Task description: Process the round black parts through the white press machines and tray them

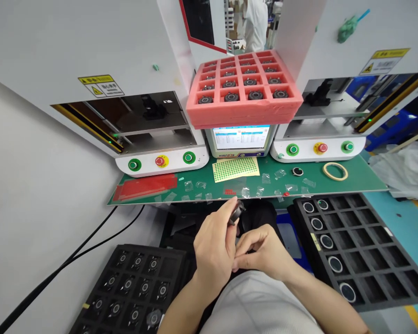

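While two large white machines with green and red push-buttons (125,41) flank the station, a long green work surface (223,184) runs across their front. Below it, a black foam tray of round silver-rimmed parts (369,236) lies on the right and a black foam tray of ring-centred black parts (170,267) on the left. A pink foam tray of round black parts (244,112) sits above a lit monitor (241,138). Both bare hands are in front of the person's torso, just below the green edge. The left hand (214,241) is closed on a small round black part (236,213), which lies at the finger end of the grip, between thumb and fingers, its outer side exposed. The right hand (261,250) has thumb and fingertips drawn together against the left; whether anything is pinched there cannot be determined.
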Demonstrator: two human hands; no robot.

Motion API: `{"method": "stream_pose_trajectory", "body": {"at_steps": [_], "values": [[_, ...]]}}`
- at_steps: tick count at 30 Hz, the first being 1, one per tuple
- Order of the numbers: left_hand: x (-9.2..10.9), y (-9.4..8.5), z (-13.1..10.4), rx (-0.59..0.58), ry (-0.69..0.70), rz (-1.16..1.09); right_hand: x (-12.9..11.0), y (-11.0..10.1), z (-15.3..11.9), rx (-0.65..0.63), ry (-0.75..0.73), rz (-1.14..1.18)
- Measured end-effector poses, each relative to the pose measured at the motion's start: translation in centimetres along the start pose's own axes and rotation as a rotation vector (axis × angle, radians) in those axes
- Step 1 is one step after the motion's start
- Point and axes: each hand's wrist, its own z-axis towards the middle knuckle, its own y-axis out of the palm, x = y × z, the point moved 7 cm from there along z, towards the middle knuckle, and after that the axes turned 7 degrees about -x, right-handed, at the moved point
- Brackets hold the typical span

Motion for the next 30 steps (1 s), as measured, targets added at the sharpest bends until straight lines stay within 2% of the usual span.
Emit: {"method": "stream_pose_trajectory", "body": {"at_steps": [4,6,7,9,12,14,15,17,21,24,27,30], "values": [[-0.4,0.9,-0.4,-0.046,0.006,-0.021,2.3,-0.5,0.4,-0.022,0.126,0.156],[-1.0,1.4,-0.6,-0.046,-0.048,-0.053,3.2,-0.9,0.6,-0.052,0.134,0.129],[-1.6,1.7,-0.6,-0.051,-0.1,-0.092,3.5,-1.3,0.8,-0.074,0.114,0.049],[-3.2,2.7,-0.8,-0.102,-0.251,-0.221,3.4,-3.3,1.5,-0.047,0.008,-0.338],[-6.0,4.3,-1.3,-0.143,-0.524,-0.492,2.4,-8.0,2.7,0.206,-0.181,-0.996],[-7.3,4.8,-1.6,-0.096,-0.647,-0.665,2.5,-11.1,3.8,0.34,-0.24,-1.177],[-7.7,5.1,-1.7,-0.081,-0.689,-0.748,2.8,-12.2,4.5,0.353,-0.256,-1.22],[-7.9,5.9,-2.0,-0.12,-0.764,-0.919,3.9,-13.5,5.8,0.332,-0.292,-1.324],[-7.4,7.0,-2.8,-0.267,-0.894,-1.164,6.4,-14.5,8.0,0.289,-0.314,-1.456],[-7.5,6.6,-3.2,-0.283,-0.927,-1.202,7.3,-15.2,8.9,0.313,-0.297,-1.488],[-7.8,6.2,-3.3,-0.267,-0.939,-1.207,6.9,-16.2,9.2,0.367,-0.277,-1.474],[-8.0,6.0,-3.3,-0.231,-0.946,-1.218,5.3,-17.1,8.8,0.47,-0.265,-1.43]]}}
